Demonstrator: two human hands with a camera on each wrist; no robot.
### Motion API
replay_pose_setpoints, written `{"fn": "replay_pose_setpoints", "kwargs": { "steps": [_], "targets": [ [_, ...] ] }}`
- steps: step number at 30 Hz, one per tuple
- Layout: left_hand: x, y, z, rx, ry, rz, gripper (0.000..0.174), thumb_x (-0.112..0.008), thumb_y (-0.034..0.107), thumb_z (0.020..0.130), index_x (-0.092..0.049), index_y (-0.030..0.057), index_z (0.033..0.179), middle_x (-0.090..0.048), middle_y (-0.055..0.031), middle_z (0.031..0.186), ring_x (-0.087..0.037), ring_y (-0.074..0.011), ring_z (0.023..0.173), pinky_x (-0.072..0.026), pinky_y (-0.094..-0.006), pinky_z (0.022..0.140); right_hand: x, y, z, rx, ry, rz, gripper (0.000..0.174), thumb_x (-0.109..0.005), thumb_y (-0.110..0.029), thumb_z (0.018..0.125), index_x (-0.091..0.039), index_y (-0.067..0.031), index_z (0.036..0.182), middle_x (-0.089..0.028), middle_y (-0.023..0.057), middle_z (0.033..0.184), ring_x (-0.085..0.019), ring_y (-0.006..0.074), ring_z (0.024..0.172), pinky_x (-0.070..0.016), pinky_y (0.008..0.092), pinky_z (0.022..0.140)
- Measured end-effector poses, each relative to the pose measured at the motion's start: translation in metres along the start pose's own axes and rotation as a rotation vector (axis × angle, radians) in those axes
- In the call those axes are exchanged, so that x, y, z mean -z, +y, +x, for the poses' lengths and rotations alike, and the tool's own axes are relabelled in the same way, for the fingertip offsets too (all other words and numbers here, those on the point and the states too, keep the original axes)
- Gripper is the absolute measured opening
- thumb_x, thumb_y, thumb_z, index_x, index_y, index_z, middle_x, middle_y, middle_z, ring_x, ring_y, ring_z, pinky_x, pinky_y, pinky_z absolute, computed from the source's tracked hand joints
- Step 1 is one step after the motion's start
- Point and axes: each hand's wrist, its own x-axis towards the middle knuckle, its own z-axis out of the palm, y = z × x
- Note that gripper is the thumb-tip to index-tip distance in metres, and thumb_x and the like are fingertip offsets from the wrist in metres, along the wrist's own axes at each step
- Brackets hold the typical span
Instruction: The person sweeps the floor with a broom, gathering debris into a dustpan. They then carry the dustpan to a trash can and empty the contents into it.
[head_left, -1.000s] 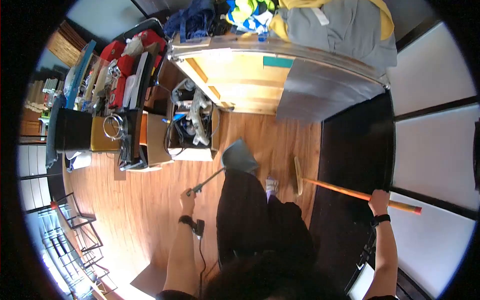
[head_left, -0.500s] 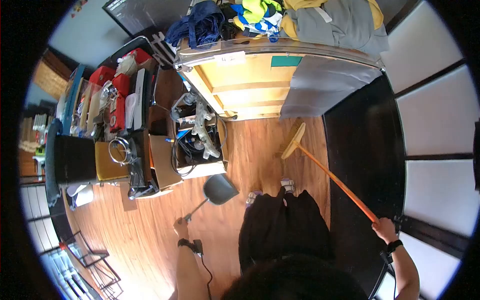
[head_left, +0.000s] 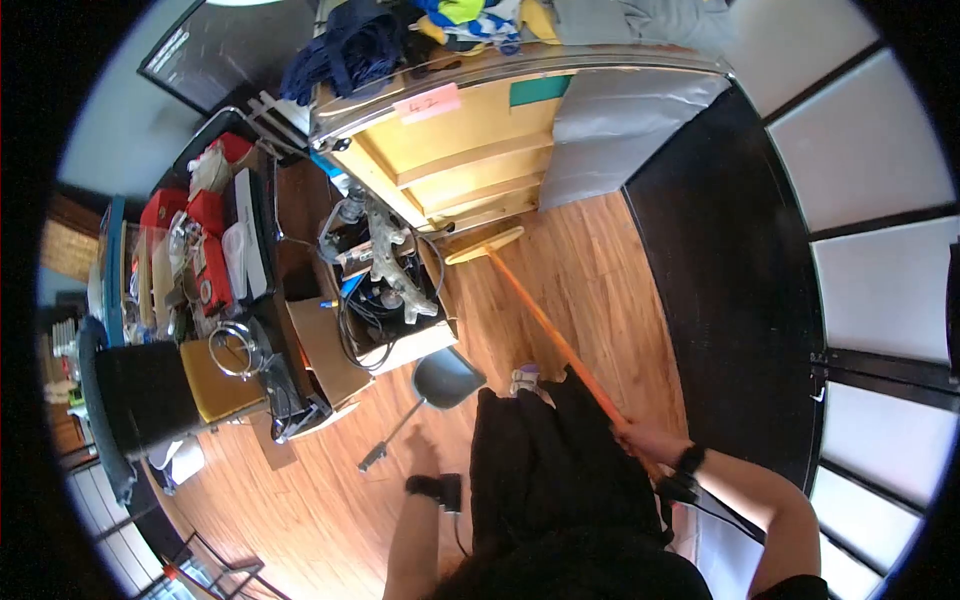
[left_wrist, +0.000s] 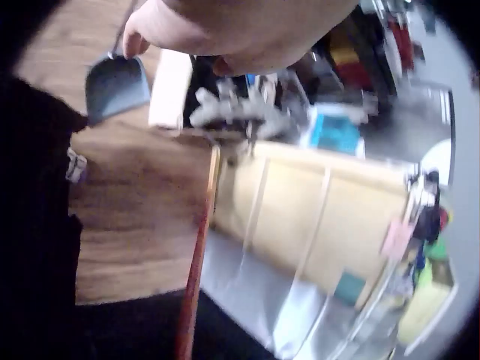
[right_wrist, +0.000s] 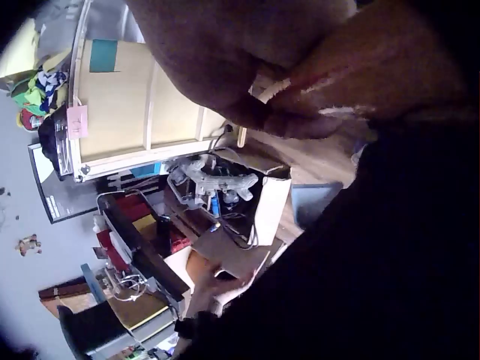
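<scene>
My right hand (head_left: 650,445) grips the orange handle of a broom (head_left: 560,345), whose pale head lies on the floor by the cardboard box, close to the cabinet's base. A grey dustpan (head_left: 447,380) rests on the floor with its handle pointing back toward me. My left hand (head_left: 424,455), blurred, is beside the dustpan's handle and apart from its grip end. In the right wrist view the left hand (right_wrist: 217,286) shows its fingers spread with nothing in them.
A cardboard box (head_left: 410,345) of cables and parts stands behind the dustpan. The wooden cabinet (head_left: 470,150) with clothes on top is ahead. A cluttered shelf with red boxes (head_left: 207,212) is at the left, a black strip (head_left: 730,270) along the white panels at the right.
The broom head has swept left across the floor to the box, the right hand moving inward with it. My left hand has let go of the dustpan's handle and shifted right.
</scene>
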Motion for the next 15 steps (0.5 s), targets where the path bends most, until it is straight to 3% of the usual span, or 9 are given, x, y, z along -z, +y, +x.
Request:
{"fn": "replay_pose_setpoints", "kwargs": {
  "steps": [2,3,5,6,7,8,12,13,15],
  "targets": [
    [-0.071,0.002,0.003,-0.152,-0.403,0.193,0.059,-0.048,0.05,0.07,-0.034,0.0143,0.115,-0.045,-0.0071,0.096,-0.043,-0.0174,0.084,-0.0361,-0.0325,0.07,-0.025,-0.023,0.033,0.03,-0.024,0.035,0.009,-0.048,-0.014,0.075,-0.045,-0.0062,0.075,-0.043,-0.0004,0.059,-0.042,0.0085,0.05,-0.0338,0.0212,0.043],
    [-0.119,0.027,-0.035,-0.026,-0.379,0.327,0.062,-0.049,0.05,0.07,-0.035,0.0089,0.114,-0.044,-0.0099,0.101,-0.043,-0.0202,0.088,-0.0358,-0.0335,0.072,-0.04,-0.037,0.044,0.041,-0.027,0.069,0.009,-0.048,-0.014,0.076,-0.045,-0.0058,0.075,-0.044,0.0001,0.061,-0.043,0.0087,0.051,-0.0345,0.0212,0.043],
    [-0.183,0.034,-0.047,0.034,-0.558,0.392,0.051,-0.049,0.043,0.072,-0.041,0.0038,0.104,-0.046,-0.0102,0.092,-0.046,-0.0222,0.078,-0.0391,-0.0345,0.063,-0.067,-0.031,0.079,0.246,-0.201,0.296,0.007,-0.048,-0.012,0.076,-0.045,-0.0057,0.075,-0.046,0.0012,0.064,-0.044,0.01,0.053,-0.0366,0.0221,0.046],
    [-0.203,0.034,-0.047,0.067,-0.649,0.399,0.042,-0.049,0.037,0.074,-0.044,0.0016,0.097,-0.048,-0.011,0.084,-0.048,-0.0227,0.072,-0.0402,-0.0343,0.058,-0.086,-0.037,0.082,0.171,-0.191,0.236,0.005,-0.048,-0.009,0.076,-0.045,-0.0059,0.078,-0.047,0.002,0.065,-0.045,0.0117,0.054,-0.0385,0.0236,0.049],
    [-0.211,0.03,-0.043,0.07,-0.654,0.416,0.042,-0.049,0.037,0.074,-0.044,0.0016,0.097,-0.048,-0.011,0.084,-0.048,-0.0227,0.072,-0.0402,-0.0343,0.058,-0.102,-0.039,0.086,0.132,-0.176,0.316,0.006,-0.048,-0.008,0.077,-0.044,-0.0061,0.081,-0.047,0.0022,0.064,-0.047,0.0133,0.056,-0.0388,0.0243,0.05],
    [-0.216,0.025,-0.031,0.036,-0.645,0.428,0.035,-0.048,0.031,0.074,-0.044,0.0014,0.091,-0.048,-0.0111,0.078,-0.047,-0.0228,0.067,-0.0394,-0.0343,0.054,-0.105,-0.035,0.091,0.183,-0.322,0.494,0.008,-0.046,-0.007,0.078,-0.043,-0.0055,0.085,-0.048,0.0047,0.071,-0.048,0.0143,0.062,-0.0418,0.0254,0.057],
    [-0.237,0.01,0.027,-0.116,-0.61,0.491,0.012,-0.043,0.01,0.073,-0.045,0.0004,0.066,-0.044,-0.0117,0.052,-0.046,-0.0235,0.045,-0.0362,-0.0341,0.038,-0.103,-0.03,0.041,0.215,-0.56,1.14,0.039,-0.046,-0.013,0.08,-0.031,-0.009,0.115,-0.046,0.0073,0.089,-0.049,0.0159,0.071,-0.0438,0.0308,0.072],
    [-0.239,0.005,0.04,-0.156,-0.598,0.509,0.015,-0.041,0.005,0.073,-0.045,0.0002,0.06,-0.044,-0.0118,0.046,-0.045,-0.0237,0.04,-0.0355,-0.034,0.034,-0.103,-0.029,0.022,0.223,-0.537,1.257,0.049,-0.044,-0.013,0.08,-0.021,-0.0136,0.124,-0.044,0.0073,0.086,-0.047,0.0133,0.065,-0.0441,0.0257,0.064],
    [-0.238,-0.01,0.061,-0.154,-0.621,0.556,0.014,-0.041,0.004,0.073,-0.045,-0.0003,0.061,-0.044,-0.0121,0.048,-0.046,-0.0237,0.041,-0.0363,-0.0339,0.034,-0.113,-0.007,0.015,0.245,-0.552,1.459,0.049,-0.044,-0.012,0.081,-0.021,-0.0146,0.124,-0.043,0.0078,0.085,-0.044,0.0117,0.062,-0.0427,0.0226,0.059]
  ]
}}
